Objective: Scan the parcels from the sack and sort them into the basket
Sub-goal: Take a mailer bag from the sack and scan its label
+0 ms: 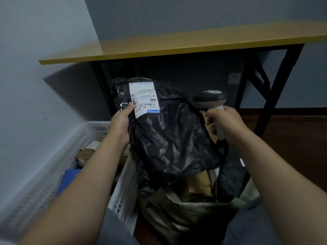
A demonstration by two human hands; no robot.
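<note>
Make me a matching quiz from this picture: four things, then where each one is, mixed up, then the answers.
1 black parcel
2 scanner
3 white basket
4 sack

A gripped by the right hand
B lowest, at bottom centre
C held by the left hand
D far left, along the wall

Pairs: 1-C, 2-A, 3-D, 4-B

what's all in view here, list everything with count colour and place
black parcel: one, black with a white label, held up at centre above the sack
scanner: one, dark head and pale handle, right of the parcel
basket: one, white, lower left
brown box: one, brown, in the basket
blue item: one, blue, in the basket
sack: one, olive green, bottom centre
table: one, yellow top with black legs, behind
left hand: grips the parcel's left edge
right hand: grips the scanner handle
</note>
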